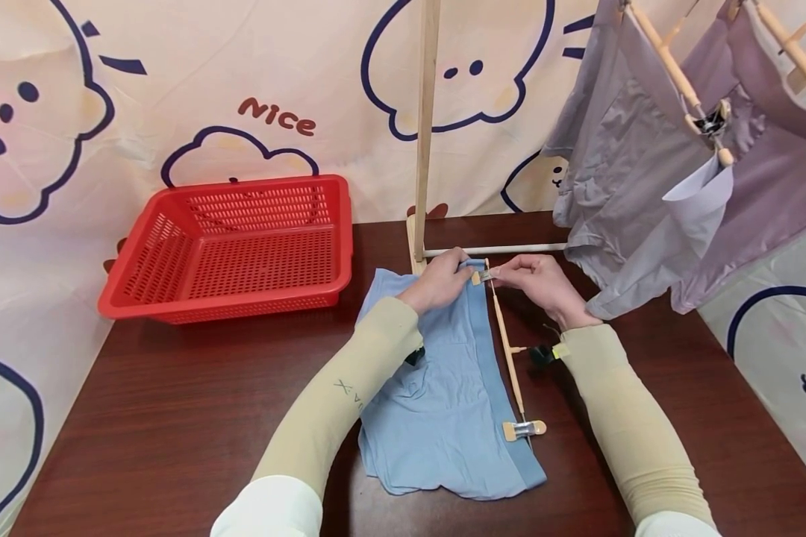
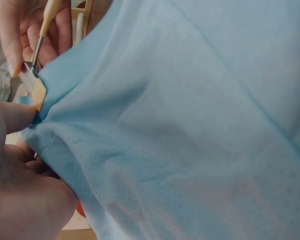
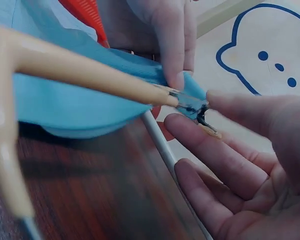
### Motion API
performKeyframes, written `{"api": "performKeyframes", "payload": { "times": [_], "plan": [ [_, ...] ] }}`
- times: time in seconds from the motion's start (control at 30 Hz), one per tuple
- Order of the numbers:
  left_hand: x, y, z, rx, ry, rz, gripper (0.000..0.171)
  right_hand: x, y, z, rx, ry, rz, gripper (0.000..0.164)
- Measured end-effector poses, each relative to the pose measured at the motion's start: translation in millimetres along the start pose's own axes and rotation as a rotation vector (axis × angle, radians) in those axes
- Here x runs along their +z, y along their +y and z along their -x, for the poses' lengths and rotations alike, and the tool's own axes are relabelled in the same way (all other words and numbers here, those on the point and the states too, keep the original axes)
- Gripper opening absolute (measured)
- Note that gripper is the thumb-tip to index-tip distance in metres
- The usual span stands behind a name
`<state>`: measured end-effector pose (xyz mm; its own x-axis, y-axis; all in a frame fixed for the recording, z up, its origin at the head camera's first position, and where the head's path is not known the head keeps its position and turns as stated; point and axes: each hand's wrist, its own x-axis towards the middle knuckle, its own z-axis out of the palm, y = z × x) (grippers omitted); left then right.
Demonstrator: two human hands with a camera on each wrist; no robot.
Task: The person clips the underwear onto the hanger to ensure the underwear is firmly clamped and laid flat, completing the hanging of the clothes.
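Light blue boxer briefs (image 1: 436, 395) lie flat on the table, waistband toward the right. Along the waistband runs a wooden clip hanger (image 1: 504, 328). Its near clip (image 1: 524, 430) overlaps the waistband's near end. At the far end, my left hand (image 1: 439, 282) pinches the waistband corner between thumb and fingers, as the left wrist view shows. My right hand (image 1: 540, 283) pinches the far clip (image 1: 481, 277) between thumb and forefinger. In the right wrist view the clip's metal part (image 3: 192, 102) sits at the blue waistband, close to the left fingertips.
A red plastic basket (image 1: 225, 306) stands at the back left. Behind the briefs rises a wooden rack post (image 1: 426, 134) with a white bar (image 1: 497, 250) at its base. Grey (image 1: 618, 149) and mauve (image 1: 772, 194) garments hang from clip hangers at the right, above my right forearm.
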<state>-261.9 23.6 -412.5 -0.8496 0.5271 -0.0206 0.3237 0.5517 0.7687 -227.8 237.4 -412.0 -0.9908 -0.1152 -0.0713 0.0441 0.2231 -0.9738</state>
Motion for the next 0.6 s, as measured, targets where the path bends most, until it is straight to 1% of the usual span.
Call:
{"api": "performKeyframes", "payload": {
  "times": [0.17,0.3,0.53,0.6],
  "plan": [
    [-0.6,-2.2,-0.3,-0.005,0.015,-0.004,0.025,2.8,0.6,-2.2,0.005,-0.009,-0.037,0.028],
    [-2.3,-4.9,1.3,-0.005,0.021,-0.031,0.033,3.5,1.6,-3.5,0.008,-0.005,-0.013,0.031],
    [-11.8,-10.3,7.1,0.031,0.051,-0.131,0.024,0.4,1.8,-4.0,0.082,0.041,0.073,0.04],
    [-14.7,-12.7,9.6,0.023,0.061,-0.162,0.023,-1.1,2.7,-4.2,0.094,0.048,0.097,0.042]
  ]
}}
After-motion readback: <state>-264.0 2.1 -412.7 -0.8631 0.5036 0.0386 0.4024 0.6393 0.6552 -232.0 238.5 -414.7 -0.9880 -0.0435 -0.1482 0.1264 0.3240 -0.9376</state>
